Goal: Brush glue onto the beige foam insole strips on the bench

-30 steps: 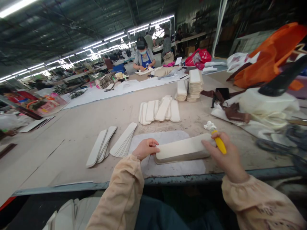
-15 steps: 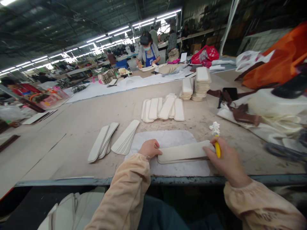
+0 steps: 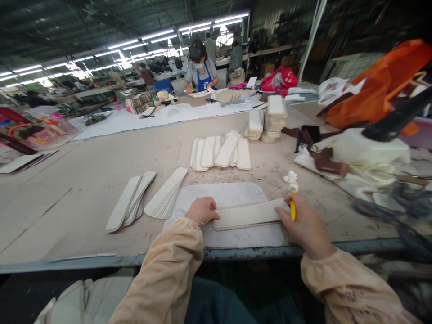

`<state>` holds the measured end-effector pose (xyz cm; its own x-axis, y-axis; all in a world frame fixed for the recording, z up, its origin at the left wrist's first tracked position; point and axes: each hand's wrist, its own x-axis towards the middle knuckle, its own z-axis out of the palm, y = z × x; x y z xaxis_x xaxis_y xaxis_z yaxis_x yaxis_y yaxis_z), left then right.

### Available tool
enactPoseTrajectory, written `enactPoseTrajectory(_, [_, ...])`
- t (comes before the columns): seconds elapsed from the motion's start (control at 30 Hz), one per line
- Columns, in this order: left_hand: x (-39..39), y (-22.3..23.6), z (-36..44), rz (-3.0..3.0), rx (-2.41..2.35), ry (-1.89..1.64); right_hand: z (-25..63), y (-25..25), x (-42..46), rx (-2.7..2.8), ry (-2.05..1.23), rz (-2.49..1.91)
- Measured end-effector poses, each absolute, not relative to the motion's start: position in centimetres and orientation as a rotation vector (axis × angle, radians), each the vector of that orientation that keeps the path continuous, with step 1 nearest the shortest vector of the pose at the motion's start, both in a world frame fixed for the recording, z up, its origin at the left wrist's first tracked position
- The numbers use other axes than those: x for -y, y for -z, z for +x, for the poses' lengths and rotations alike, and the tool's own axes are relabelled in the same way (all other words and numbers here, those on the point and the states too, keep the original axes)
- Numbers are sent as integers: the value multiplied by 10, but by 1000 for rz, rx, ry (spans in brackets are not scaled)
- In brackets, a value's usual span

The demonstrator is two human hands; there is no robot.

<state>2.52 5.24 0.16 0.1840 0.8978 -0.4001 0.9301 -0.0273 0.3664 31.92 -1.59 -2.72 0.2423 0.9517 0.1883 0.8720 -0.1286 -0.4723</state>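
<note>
A long cream strip with rounded ends [image 3: 248, 214] lies flat on a pale grey mat [image 3: 232, 234] at the table's near edge. My left hand [image 3: 201, 210] is curled, its fingers pressing on the strip's left end. My right hand [image 3: 305, 225] rests at the strip's right end and grips a yellow-handled brush [image 3: 292, 203] whose white tip points up and away from me.
Two fans of cream strips [image 3: 145, 199] lie left of the mat. More strips [image 3: 219, 153] lie in a row beyond it, with two stacks [image 3: 270, 119] farther back. A white container [image 3: 367, 150], brown straps and an orange bag [image 3: 378, 87] crowd the right side. A person in a blue apron [image 3: 200, 76] works across the table.
The strip, tilted up on its edge a second ago, now lies flat on the mat. Both hands have stayed at its ends, and the brush has turned more upright.
</note>
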Motion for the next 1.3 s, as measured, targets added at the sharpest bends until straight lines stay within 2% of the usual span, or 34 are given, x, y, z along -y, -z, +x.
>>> enactPoseTrajectory(0.7, [-54, 1, 27, 2003, -1713, 157, 317, 27, 18, 1825, -116, -2155])
enactPoseTrajectory(0.97, [-51, -5, 28, 2062, -1696, 181, 316, 28, 17, 1854, 14, -2159])
enactPoseTrajectory(1.1, [-51, -1, 27, 2132, -1691, 172, 302, 23, 24, 1928, 36, -1970])
enactPoseTrajectory(1.3, [-52, -2, 30, 2102, -1702, 244, 256, 26, 36, 2168, -311, -1472])
